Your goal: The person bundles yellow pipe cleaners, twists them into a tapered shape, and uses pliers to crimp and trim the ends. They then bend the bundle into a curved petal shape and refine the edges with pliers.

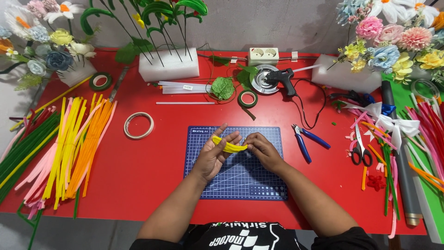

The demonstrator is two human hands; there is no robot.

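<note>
Both hands are over a blue cutting mat [231, 180] at the middle of a red table [148, 171]. My left hand [213, 155] lies palm up with its fingers spread, and a short bent piece of yellow pipe cleaner [228, 145] rests across the fingers. My right hand [262, 149] pinches the right end of that yellow piece with its fingertips.
Bundles of yellow, orange, pink and green pipe cleaners [69, 143] lie at the left. Tape rolls [138, 125], blue pliers [306, 140], scissors [360, 150], a black glue gun [282, 78] and foam blocks [169, 65] with flowers surround the mat. More stems and a white bow [393, 122] lie at the right.
</note>
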